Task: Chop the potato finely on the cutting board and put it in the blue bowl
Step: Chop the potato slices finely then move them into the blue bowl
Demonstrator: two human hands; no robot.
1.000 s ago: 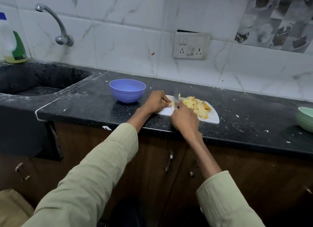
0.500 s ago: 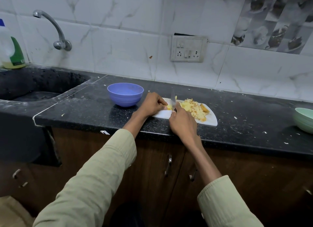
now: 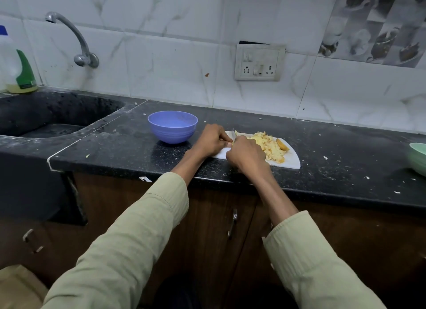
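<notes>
On the black worktop point(image 3: 334, 170), a white board point(image 3: 292, 162) lies near the front edge, with a blue bowl point(image 3: 173, 126) just beside its left end. Left hand point(image 3: 213, 140): fingers curled shut, pressing down a small yellow piece of potato point(image 3: 235, 138) at the board's left part. Right hand point(image 3: 246, 155): fingers closed around a knife handle, which the hand hides; only a sliver of blade point(image 3: 233, 133) rises between the two hands, close to the left fingertips. A heap of chopped potato point(image 3: 268, 146) covers the middle of the board, with a larger orange-edged piece point(image 3: 282, 144) at its far right. No potato can be made out inside the bowl. A green bowl point(image 3: 418, 156) sits at the right edge, well apart. A sink point(image 3: 46, 115) lies to the left, under a tap point(image 3: 76, 41).
</notes>
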